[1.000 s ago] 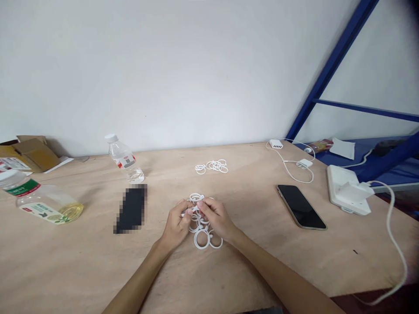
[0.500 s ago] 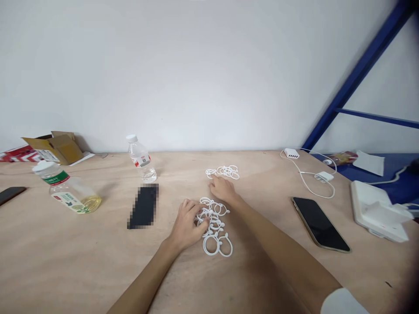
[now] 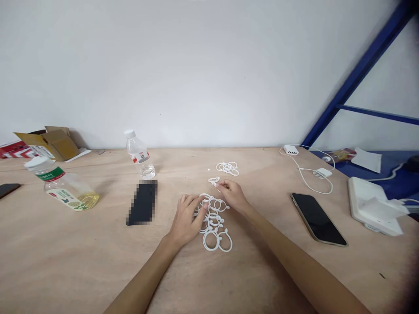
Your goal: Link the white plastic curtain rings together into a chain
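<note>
White curtain rings, each with a small rounded tab, lie overlapped in a near pile on the tabletop. My left hand rests at the left edge of this pile, its thumb and fingers apart and touching the rings. Just beyond the pile, my right hand pinches a few white curtain rings between thumb and fingertips; how many is hard to make out. A smaller cluster of the same rings lies farther back.
Left of the hands stand a clear water bottle and a green-labelled bottle, with a pixelated dark object nearby. To the right are a phone, a white charger with cable and a white device. An open cardboard box sits back left.
My right hand has drawn back toward me from the far cluster, bringing a few curtain rings along. My left hand stays on the near pile. The view has shifted slightly.
</note>
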{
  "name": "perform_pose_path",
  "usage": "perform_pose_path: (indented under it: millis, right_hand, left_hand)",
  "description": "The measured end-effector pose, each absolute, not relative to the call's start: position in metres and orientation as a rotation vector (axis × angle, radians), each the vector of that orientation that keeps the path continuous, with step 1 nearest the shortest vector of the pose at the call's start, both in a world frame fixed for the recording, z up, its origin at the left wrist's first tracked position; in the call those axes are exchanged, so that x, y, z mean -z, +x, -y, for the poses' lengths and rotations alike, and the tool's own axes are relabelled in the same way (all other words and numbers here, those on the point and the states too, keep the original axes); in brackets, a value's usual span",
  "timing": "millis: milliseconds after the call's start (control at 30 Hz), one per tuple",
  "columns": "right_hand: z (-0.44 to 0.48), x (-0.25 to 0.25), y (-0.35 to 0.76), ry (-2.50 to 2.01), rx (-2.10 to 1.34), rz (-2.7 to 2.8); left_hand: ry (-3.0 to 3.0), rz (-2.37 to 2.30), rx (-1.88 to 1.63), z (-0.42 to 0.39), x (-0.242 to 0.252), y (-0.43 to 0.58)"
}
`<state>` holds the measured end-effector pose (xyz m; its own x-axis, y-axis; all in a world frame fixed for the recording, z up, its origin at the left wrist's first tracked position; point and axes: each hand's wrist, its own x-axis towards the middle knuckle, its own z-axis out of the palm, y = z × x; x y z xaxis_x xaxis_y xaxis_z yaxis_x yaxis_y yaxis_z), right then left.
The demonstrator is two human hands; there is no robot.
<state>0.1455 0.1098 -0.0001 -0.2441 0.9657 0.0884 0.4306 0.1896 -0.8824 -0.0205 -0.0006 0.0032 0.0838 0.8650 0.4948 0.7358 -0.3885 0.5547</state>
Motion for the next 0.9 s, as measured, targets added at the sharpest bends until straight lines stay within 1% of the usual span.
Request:
perform_pose_path:
  millis: [200,300,367,500,667,767,900]
  right_hand:
    - [-0.100,-0.010,0.148,-1.193,-1.292,1.383]
    - [-0.080,-0.016,0.144,-1.095,-1.399,1.354]
    - [-0.061,-0.018,0.139,-0.918,-1.454,1.466]
    - [-0.033,-0.022,0.133,-0.784,-1.285,1.784]
    - [-0.025,-0.025,0.139,-0.777,-1.059,1.945]
    - [-0.027,-0.021,0.143,-0.842,-1.098,1.862]
    - [-0.027,-0.015,0.142,-0.925,-1.237,1.678]
  left_hand:
    - [2.159,-1.609,-1.161,0.001,-0.002,-0.020]
    - [2.080,-1.633,-1.194,0.000,-0.001,-0.022]
    - [1.998,-1.665,-1.212,-0.001,0.001,-0.023]
    - [1.865,-1.643,-1.240,-0.001,0.002,-0.023]
    - [1.831,-1.663,-1.283,0.002,-0.004,-0.018]
    - [1.978,-1.704,-1.305,0.004,-0.008,-0.017]
    - [2.356,-1.637,-1.336,0.004,-0.008,-0.021]
